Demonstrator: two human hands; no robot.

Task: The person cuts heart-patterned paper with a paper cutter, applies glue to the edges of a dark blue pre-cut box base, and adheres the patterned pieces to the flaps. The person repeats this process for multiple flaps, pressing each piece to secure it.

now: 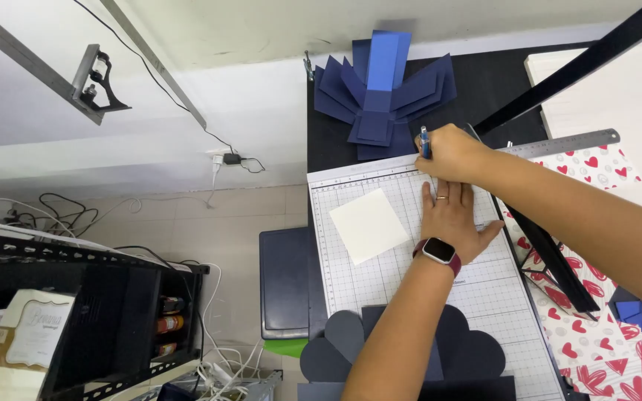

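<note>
A black bench (336,141) stands by a white wall, and a white cutting board with grid lines (380,275) lies on it.

The left hand (451,215) lies flat on the grid board with its fingers spread out, pressing down. It has a ring on one finger and a watch with a red strap (438,251) on the wrist. The right hand (451,152) is just above the left hand, at the top edge of the grid board. It is curled shut around a blue pen (424,141), with the pen standing up from the fist.

A cream square of paper (368,225) lies on the grid board, just left of the left hand, not touching it. Dark blue folded card pieces (380,89) are stacked above the grid board. Dark scalloped card shapes (336,345) lie at the bottom of the grid board, under the left arm. A metal ruler (566,142) and paper with red hearts (596,167) lie to the right of the grid board.
</note>
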